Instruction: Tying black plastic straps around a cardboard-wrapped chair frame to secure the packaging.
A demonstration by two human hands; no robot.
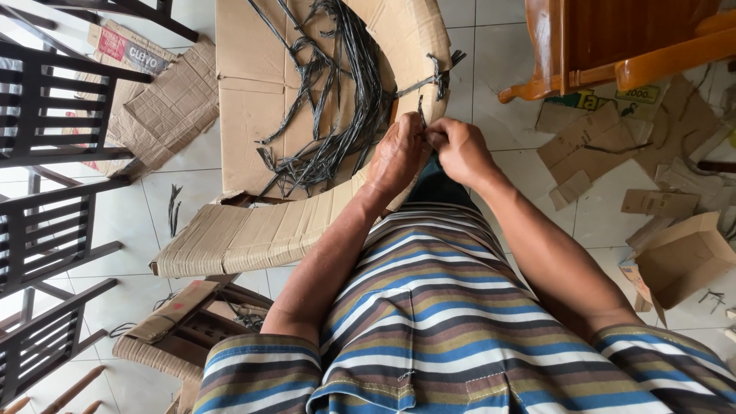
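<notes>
Strap: thin, light, likely stiff but bendable; both hands, left and right, pinch it at cardboard rim; grip near end.

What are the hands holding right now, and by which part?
Both hands, left hand and right hand, pinch a dark strap at its lower end, against the cardboard rim.
</notes>
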